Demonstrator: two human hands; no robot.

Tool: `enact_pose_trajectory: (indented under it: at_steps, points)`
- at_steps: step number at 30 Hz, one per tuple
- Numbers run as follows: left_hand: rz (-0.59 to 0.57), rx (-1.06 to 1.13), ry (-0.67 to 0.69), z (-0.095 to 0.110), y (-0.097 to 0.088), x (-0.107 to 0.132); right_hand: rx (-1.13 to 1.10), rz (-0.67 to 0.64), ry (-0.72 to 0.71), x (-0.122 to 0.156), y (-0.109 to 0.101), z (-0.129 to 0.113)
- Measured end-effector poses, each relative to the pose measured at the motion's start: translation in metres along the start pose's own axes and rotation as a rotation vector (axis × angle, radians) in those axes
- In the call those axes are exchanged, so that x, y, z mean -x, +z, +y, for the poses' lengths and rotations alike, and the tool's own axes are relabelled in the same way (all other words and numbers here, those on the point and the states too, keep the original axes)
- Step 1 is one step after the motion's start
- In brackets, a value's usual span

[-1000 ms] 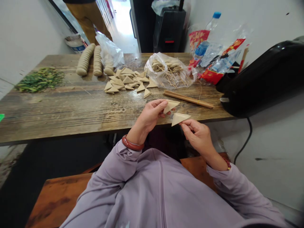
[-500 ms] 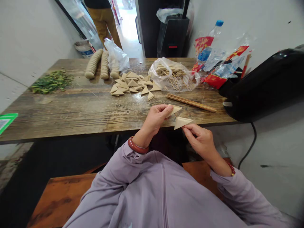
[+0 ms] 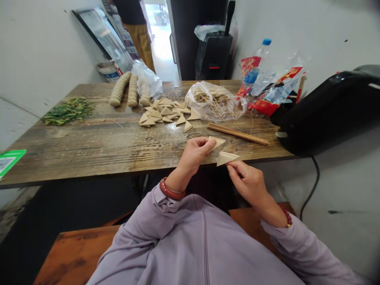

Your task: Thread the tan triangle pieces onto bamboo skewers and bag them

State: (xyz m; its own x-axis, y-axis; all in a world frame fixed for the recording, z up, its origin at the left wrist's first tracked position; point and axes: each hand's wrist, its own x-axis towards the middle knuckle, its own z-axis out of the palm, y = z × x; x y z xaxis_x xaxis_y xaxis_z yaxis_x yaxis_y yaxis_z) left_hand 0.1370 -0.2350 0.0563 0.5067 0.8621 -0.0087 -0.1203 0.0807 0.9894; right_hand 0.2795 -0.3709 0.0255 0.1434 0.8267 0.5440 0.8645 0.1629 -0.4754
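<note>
My left hand [image 3: 192,153] is closed, pinching a flat beige triangle of what looks like dried tofu [image 3: 218,141] between thumb and fingers. Just below and to the right, a second tofu triangle [image 3: 226,158] sits at the fingertips of my right hand [image 3: 247,178], which is closed in a pinch. A thin line, possibly a skewer, shows between the two triangles; its ends are hidden. Both hands are at the table's front edge. Beyond them lies a bundle of thin wooden skewers [image 3: 237,133]. A loose pile of tofu triangles [image 3: 164,111] lies farther left.
A clear plastic bag [image 3: 219,103] holds skewered triangles. Long ridged rolls [image 3: 120,90], a plastic bag and chopped greens [image 3: 69,111] are at the left of the wooden table [image 3: 118,150]. Bottle, red packets [image 3: 264,103] and a black appliance [image 3: 323,114] stand right. A person [image 3: 139,35] stands beyond.
The camera view has tilted up slightly, so the table appears lower. Both hands keep their pinches on the triangles, the two pieces staying close together.
</note>
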Motion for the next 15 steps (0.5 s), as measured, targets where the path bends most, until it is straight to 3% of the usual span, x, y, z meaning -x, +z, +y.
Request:
enact_pose_trajectory:
  at_steps: [6, 15]
  points:
    - [-0.010, 0.054, 0.003, 0.0036, 0.0009, 0.0043, 0.046, 0.061, -0.083, 0.0007, 0.0009, -0.0011]
    - [-0.041, 0.078, 0.001, 0.0003, 0.0005, 0.0070, 0.072, 0.080, -0.094, 0.0042, 0.0041, 0.0013]
